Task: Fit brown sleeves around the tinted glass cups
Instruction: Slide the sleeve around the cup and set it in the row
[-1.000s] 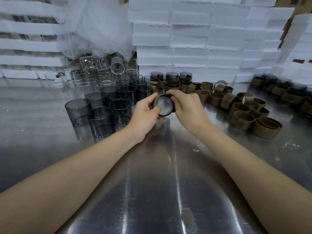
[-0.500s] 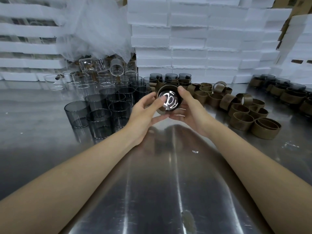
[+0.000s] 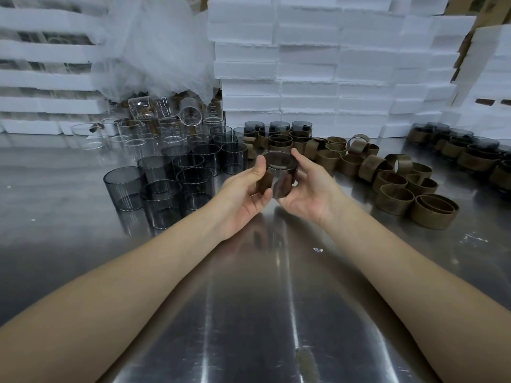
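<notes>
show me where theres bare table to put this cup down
Barest: the near steel table, straight below the held cup. Also free: the left stretch beside the unsleeved tinted cups, and the near-right corner in front of the loose brown sleeves. Crowded: the back row, from clear glasses to sleeved cups.

One smoky grey glass cup (image 3: 282, 168) is held up off the table near its middle, roughly upright, with a brown sleeve (image 3: 263, 183) showing round its lower wall on the left. Bare tinted cups (image 3: 163, 189) stand upright and packed close together toward the table's left side. Loose sleeves (image 3: 394, 189) are strewn to the right; they are empty brown rings, some standing, some tipped on edge. Sleeved cups (image 3: 472, 158) cluster by the far right corner, and a few finished cups (image 3: 280, 136) sit along the far edge.
</notes>
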A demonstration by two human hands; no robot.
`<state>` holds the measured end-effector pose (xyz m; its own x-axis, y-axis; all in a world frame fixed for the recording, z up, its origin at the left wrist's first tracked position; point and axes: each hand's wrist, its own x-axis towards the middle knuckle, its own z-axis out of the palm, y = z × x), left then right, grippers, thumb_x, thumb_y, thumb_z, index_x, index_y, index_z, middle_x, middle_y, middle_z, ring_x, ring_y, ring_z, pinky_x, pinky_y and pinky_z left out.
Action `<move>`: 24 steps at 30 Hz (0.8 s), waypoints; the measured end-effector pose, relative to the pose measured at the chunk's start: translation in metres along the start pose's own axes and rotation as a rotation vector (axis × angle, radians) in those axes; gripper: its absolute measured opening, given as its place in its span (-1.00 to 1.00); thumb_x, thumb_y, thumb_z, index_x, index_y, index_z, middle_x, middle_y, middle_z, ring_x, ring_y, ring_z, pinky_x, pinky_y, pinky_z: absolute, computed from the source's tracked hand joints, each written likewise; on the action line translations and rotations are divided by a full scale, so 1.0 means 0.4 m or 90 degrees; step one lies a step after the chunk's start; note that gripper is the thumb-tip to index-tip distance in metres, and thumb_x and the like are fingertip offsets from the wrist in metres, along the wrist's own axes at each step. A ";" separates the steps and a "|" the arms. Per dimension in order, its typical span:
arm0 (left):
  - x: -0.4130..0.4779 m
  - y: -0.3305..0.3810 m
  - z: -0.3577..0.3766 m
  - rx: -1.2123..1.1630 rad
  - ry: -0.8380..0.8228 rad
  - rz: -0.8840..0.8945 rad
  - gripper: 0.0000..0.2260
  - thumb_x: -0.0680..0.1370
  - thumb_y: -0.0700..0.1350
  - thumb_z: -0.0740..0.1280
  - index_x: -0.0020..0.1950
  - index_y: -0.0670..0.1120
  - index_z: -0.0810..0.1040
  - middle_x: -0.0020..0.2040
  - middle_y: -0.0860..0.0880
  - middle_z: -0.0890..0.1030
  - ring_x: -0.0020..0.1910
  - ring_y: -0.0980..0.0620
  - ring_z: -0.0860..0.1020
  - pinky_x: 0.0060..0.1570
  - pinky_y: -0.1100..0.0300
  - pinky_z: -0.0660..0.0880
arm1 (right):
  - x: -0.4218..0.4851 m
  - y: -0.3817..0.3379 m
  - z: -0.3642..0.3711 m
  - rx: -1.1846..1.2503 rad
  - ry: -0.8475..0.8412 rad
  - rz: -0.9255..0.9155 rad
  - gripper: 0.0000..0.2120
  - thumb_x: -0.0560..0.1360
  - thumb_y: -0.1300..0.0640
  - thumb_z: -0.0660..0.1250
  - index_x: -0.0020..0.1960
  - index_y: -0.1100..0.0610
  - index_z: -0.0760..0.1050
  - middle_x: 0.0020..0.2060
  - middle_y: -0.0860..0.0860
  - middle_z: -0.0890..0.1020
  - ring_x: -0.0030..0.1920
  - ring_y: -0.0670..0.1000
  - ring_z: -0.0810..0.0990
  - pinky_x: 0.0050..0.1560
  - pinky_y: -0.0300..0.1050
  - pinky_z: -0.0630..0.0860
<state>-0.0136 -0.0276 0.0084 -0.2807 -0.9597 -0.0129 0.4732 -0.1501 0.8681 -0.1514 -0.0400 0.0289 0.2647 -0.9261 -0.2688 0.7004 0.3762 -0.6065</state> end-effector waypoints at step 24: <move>0.017 -0.027 -0.022 0.308 0.019 0.322 -0.33 0.28 -0.65 0.38 0.22 -0.07 0.39 0.16 0.07 0.53 0.19 0.23 0.54 0.17 0.26 0.51 | 0.007 0.014 -0.014 -0.191 -0.104 -0.058 -0.58 0.65 -0.05 0.08 0.34 0.19 0.44 0.17 0.22 0.59 0.11 0.19 0.59 0.07 0.12 0.54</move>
<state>-0.0132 -0.0347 -0.0054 -0.0977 -0.8914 0.4427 0.1120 0.4321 0.8948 -0.1504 -0.0405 0.0205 0.3294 -0.9394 -0.0953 0.5068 0.2610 -0.8216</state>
